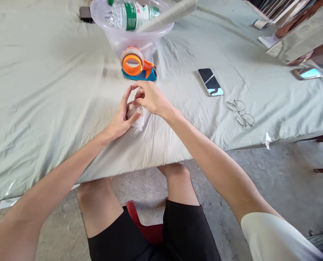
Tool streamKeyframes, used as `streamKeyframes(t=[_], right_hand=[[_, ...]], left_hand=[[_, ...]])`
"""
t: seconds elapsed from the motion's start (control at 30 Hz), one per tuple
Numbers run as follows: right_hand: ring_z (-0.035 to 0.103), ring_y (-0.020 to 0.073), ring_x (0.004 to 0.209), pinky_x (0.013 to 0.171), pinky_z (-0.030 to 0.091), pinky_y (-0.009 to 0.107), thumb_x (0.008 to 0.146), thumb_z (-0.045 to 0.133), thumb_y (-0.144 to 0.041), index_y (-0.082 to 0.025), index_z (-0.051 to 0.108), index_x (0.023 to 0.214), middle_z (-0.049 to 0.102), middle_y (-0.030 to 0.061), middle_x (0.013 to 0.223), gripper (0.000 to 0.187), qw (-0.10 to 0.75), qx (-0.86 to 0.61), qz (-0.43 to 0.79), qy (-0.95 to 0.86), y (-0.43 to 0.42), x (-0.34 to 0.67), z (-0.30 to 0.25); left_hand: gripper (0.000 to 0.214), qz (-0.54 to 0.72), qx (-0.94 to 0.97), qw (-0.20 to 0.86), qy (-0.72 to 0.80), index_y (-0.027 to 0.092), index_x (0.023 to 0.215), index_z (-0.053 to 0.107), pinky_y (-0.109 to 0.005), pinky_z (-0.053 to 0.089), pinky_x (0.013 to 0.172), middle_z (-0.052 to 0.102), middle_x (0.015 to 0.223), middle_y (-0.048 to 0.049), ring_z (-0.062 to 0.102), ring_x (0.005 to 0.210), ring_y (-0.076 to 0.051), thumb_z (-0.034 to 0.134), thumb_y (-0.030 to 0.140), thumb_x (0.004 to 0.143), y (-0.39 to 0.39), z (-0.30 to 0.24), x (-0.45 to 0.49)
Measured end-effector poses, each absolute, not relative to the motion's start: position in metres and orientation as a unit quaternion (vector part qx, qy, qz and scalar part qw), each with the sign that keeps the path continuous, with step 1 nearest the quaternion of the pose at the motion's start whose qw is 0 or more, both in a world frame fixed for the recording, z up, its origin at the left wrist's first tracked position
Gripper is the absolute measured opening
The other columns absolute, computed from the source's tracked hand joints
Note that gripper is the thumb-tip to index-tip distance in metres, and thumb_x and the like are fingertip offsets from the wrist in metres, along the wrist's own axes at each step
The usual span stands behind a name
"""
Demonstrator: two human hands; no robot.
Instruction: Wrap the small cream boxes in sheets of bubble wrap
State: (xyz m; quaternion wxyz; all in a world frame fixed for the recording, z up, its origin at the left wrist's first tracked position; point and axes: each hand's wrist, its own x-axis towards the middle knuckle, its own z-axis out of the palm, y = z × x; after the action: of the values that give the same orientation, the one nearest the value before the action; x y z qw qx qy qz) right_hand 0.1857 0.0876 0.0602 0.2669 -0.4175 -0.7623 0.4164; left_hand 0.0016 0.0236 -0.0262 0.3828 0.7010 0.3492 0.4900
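Both my hands meet over a small bundle wrapped in clear plastic [138,116] lying on the pale green cloth of the table [55,94]. My left hand [122,116] curls around the bundle from the left, fingers closed on it. My right hand [148,98] comes in from above and right, fingertips pinched at the bundle's top. What is inside the wrap is too hidden to name. Just beyond my hands stands an orange and blue tape dispenser [137,65].
A clear plastic basin [107,21] holding a water bottle [133,13] and a roll [168,15] sits at the back. A phone [210,82] and glasses [241,114] lie to the right. Another phone [307,73] and papers sit far right. The table edge runs near my knees.
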Motion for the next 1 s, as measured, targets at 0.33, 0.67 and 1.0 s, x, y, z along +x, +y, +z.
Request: streamKeyframes(t=[0.33,0.67,1.0], right_hand=[[0.067,0.0146,0.072,0.073,0.058,0.027,0.092,0.075,-0.001,-0.024,0.063,0.081,0.069,-0.0022,0.074,0.029,0.294,-0.457,0.534,-0.648,0.092,0.180,0.037],[0.056,0.0155,0.075,0.078,0.050,0.031,0.101,0.066,-0.018,-0.023,0.059,0.068,0.061,-0.0019,0.072,0.035,0.326,-0.436,0.391,-0.742,0.075,0.188,0.032],[0.070,0.0222,0.091,0.091,0.063,0.038,0.101,0.067,-0.035,-0.028,0.070,0.090,0.077,0.0055,0.107,0.014,0.341,-0.347,0.392,-0.781,0.089,0.194,0.023]], left_hand=[[0.089,0.458,0.709,0.386,0.371,0.036,0.180,0.040,-0.069,0.029,0.150,0.037,0.194,-0.0122,0.029,0.184,-0.044,0.076,0.077,0.109,0.027,-0.034,-0.006],[0.073,0.455,0.720,0.363,0.377,0.027,0.167,0.053,-0.067,0.028,0.151,0.050,0.184,-0.0202,0.028,0.184,-0.040,0.074,0.069,0.112,0.023,-0.031,-0.008],[0.072,0.476,0.716,0.351,0.371,0.033,0.168,0.047,-0.060,0.034,0.150,0.045,0.186,-0.0134,0.027,0.185,-0.038,0.074,0.070,0.112,0.022,-0.034,-0.004]])
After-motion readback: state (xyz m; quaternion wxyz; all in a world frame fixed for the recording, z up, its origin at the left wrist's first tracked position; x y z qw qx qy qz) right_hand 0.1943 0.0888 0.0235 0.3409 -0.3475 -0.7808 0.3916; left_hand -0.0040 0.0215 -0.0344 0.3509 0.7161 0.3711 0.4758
